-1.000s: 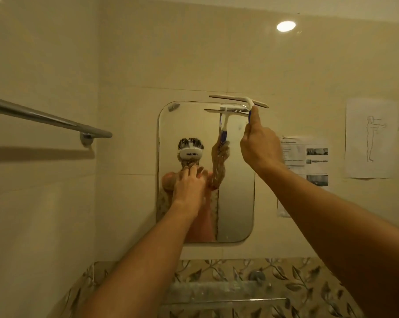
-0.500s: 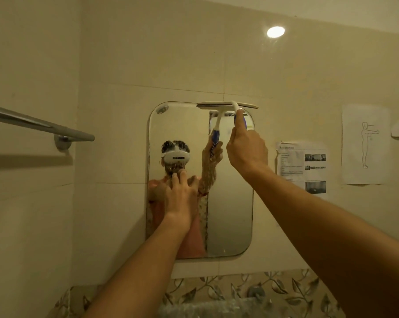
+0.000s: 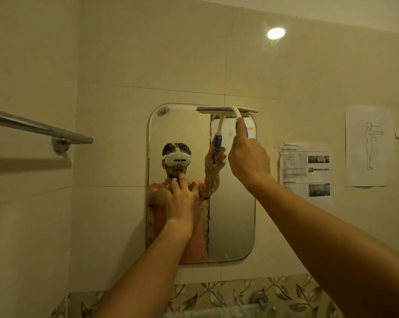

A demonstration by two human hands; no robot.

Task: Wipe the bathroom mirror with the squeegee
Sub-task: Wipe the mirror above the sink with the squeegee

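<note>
1. Tan tiles (image 3: 148,53) cover the bathroom wall, and a mirror (image 3: 232,214) hangs in the middle.
2. The right hand (image 3: 249,157) grips the squeegee (image 3: 226,109) by its handle, with one finger straight along it.
3. The squeegee blade lies across the top edge of the mirror, on the right side.
4. The left hand (image 3: 182,203) is spread flat and presses on the glass lower down.
5. The mirror's left part is spotty with drops; its right part looks clear.
6. A rail (image 3: 40,129) sticks out on the left, and papers (image 3: 305,168) hang on the right.

place: bathroom | evidence: tiled wall (image 3: 148,65), wall mirror (image 3: 232,214), metal towel bar (image 3: 33,126), leaf-pattern tile border (image 3: 216,294)
</note>
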